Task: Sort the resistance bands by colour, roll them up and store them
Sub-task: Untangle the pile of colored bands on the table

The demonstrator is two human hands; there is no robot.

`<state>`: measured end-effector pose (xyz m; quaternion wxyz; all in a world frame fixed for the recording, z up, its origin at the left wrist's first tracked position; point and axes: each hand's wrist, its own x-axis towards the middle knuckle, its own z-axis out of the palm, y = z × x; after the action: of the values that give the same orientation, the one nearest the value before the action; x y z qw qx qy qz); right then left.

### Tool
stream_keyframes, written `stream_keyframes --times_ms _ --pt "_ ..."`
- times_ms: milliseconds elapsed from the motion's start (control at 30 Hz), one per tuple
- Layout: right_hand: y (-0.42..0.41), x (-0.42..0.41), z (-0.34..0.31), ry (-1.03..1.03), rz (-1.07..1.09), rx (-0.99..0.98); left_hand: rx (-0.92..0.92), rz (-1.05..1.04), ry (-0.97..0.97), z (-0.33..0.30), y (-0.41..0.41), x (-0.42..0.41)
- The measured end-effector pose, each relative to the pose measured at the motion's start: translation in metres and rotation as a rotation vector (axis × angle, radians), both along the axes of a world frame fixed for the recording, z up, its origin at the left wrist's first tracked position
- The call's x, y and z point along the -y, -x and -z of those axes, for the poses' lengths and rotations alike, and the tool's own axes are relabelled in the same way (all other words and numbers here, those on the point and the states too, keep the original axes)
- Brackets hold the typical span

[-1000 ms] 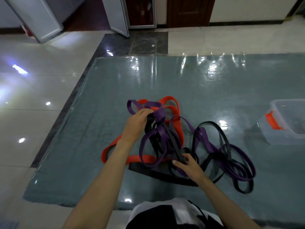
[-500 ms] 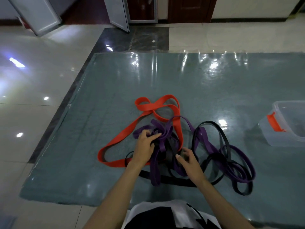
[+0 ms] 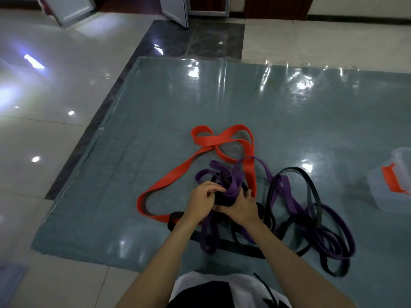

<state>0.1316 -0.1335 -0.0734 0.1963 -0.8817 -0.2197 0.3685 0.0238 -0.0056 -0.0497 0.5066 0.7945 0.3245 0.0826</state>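
At right edge, clear tub point(image 3: 382, 192).

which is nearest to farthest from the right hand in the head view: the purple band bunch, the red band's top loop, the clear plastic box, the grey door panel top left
1. Purple resistance band bunch: at the right hand.
2. Red resistance band's top loop: ahead, slightly left.
3. Clear plastic box with orange latch: far right.
4. Grey door panel: far top left.

Both hands meet over the tangle on the teal mat point(image 3: 138, 152): the left hand point(image 3: 201, 202) and right hand point(image 3: 241, 206) close around a knot of purple bands point(image 3: 231, 187) and, it seems, black bands point(image 3: 291, 196). The red band point(image 3: 175, 176) loops off leftward; a clear plastic box point(image 3: 391, 185) sits well apart.
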Motion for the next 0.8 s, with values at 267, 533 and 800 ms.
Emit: stream_keyframes --times_ms 267,533,800 --pt "0.002 0.004 0.008 -0.548 0.282 -0.121 -0.023 -0.093 0.025 0.011 -0.007 -0.007" --pt "-0.008 -0.005 0.003 -0.464 0.418 -0.149 -0.063 -0.298 0.059 0.027 -0.005 -0.006" --pt "-0.021 -0.009 0.002 -0.311 0.441 -0.216 -0.222 -0.607 0.531 0.019 -0.014 -0.008"
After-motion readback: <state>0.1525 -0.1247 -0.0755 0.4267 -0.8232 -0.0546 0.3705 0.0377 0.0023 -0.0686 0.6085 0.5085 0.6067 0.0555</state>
